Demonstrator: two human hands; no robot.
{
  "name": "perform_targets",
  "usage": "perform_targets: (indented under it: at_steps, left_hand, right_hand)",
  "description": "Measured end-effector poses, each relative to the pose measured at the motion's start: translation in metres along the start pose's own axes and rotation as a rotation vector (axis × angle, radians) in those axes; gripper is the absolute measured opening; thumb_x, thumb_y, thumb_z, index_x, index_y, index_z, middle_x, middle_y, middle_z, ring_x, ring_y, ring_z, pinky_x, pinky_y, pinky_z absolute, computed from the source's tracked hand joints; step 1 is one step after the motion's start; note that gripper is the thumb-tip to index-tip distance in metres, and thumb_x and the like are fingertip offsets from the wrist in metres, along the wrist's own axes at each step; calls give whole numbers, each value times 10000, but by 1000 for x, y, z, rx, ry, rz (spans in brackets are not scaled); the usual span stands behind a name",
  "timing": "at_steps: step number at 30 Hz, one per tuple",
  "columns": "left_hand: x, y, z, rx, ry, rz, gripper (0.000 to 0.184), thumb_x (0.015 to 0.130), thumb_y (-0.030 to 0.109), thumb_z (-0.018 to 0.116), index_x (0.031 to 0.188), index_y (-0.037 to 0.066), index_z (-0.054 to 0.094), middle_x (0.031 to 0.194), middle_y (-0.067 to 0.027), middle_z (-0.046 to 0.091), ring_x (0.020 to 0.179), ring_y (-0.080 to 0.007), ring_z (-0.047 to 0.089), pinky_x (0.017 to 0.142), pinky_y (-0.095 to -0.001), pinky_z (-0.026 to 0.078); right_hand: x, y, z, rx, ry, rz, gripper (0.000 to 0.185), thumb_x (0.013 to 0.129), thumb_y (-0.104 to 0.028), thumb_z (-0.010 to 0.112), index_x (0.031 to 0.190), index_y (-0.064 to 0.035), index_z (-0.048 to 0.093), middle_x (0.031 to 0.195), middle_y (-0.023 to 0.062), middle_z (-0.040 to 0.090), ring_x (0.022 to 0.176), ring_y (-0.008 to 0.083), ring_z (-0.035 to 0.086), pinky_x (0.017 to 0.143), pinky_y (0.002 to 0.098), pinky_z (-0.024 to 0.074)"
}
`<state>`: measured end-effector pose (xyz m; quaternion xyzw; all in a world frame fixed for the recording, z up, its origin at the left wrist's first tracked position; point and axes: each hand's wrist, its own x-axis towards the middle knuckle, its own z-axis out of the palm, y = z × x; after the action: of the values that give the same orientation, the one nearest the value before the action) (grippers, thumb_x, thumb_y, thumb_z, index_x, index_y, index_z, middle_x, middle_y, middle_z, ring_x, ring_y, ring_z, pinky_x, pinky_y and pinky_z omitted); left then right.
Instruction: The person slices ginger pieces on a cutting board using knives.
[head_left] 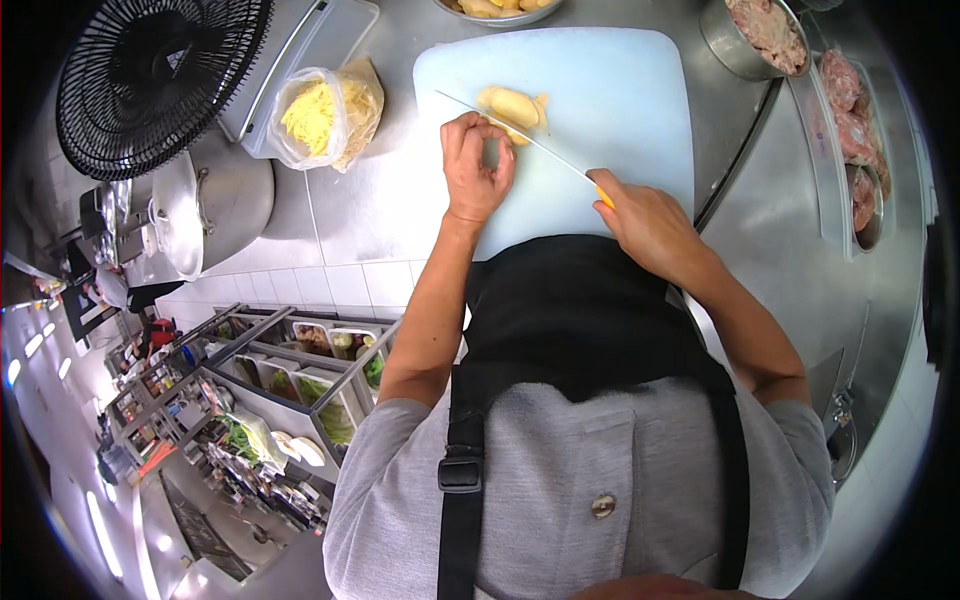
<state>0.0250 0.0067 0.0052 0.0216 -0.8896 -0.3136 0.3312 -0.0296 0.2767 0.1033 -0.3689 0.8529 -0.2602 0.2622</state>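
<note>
My right hand (pixel 648 225) is wrapped round the yellow handle of a kitchen knife (pixel 540 146). Its long thin blade slants up and left across the white cutting board (pixel 630 90). My left hand (pixel 478 168) is curled, fingertips against a peeled pale-yellow root piece (pixel 519 135) on the near side of the blade; the fingers partly hide that piece. Just beyond the blade lies a larger peeled piece (pixel 513 104), which looks like ginger or potato.
Left of the board stands an open plastic bag (pixel 312 115) of yellow shreds, near a black fan (pixel 160 75) and a large metal pot (pixel 235 215). A bowl (pixel 535 16) of yellow pieces is at the back. Right are a metal container (pixel 735 50) of raw meat and a meat tray (pixel 828 190).
</note>
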Motion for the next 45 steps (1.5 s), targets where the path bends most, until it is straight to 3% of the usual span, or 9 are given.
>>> perform_targets:
  at_steps: [6,9,18,21,27,31,40,45]
  left_hand:
    - [0,-1,0,12,-1,-6,166,844,28,791,993,28,720,1104,-154,674,1114,-348,622,942,-436,531]
    - [-1,-2,1,15,-2,-3,166,842,27,793,992,29,721,1105,-155,675,1110,-347,625,940,-434,532]
    - [2,1,0,-22,-2,-9,195,811,-18,784,977,36,698,1128,-147,641,1058,-342,602,921,-430,519]
    - [1,0,1,-27,4,0,200,810,-19,787,980,36,697,1126,-149,642,1054,-344,603,920,-436,520]
    - [0,-1,0,-13,-9,15,206,816,-11,785,993,37,691,1135,-159,638,1062,-353,597,926,-438,515]
    - [-2,-4,3,-18,-5,28,217,826,-3,773,1020,43,686,1132,-159,632,1085,-359,581,943,-439,502]
    - [4,-1,-1,24,-161,61,186,872,-6,702,1028,73,637,1319,-159,684,1111,-356,554,1013,-473,455]
    - [5,4,1,54,-167,32,189,898,10,680,1063,71,611,1406,-177,625,1152,-376,527,1042,-510,435]
  right_hand:
    - [-6,-3,-3,-25,1,-3,290,1092,-188,599,1323,-46,498,857,216,700,832,468,682,742,590,496]
    - [-4,-4,-5,-22,-42,42,331,1086,-188,615,1378,-61,526,941,233,718,890,476,684,771,575,506]
    - [5,-2,7,-44,-23,4,258,1112,-198,562,1309,-47,495,856,211,685,829,469,674,729,592,494]
    - [15,1,12,-41,-71,34,331,1092,-178,604,1380,-65,490,899,224,705,857,479,680,740,598,493]
    - [49,15,27,-43,-88,18,271,1108,-193,581,1331,-66,494,860,222,700,824,486,677,722,608,490]
    - [47,16,28,-41,-53,22,201,1105,-213,585,1215,-56,526,808,200,706,781,465,699,711,604,514]
    - [49,16,27,-62,-36,-1,244,1098,-222,599,1262,-50,544,821,198,727,782,449,714,723,595,534]
    - [46,18,28,-53,-8,-21,227,1096,-214,598,1225,-36,540,827,198,725,789,446,714,727,588,531]
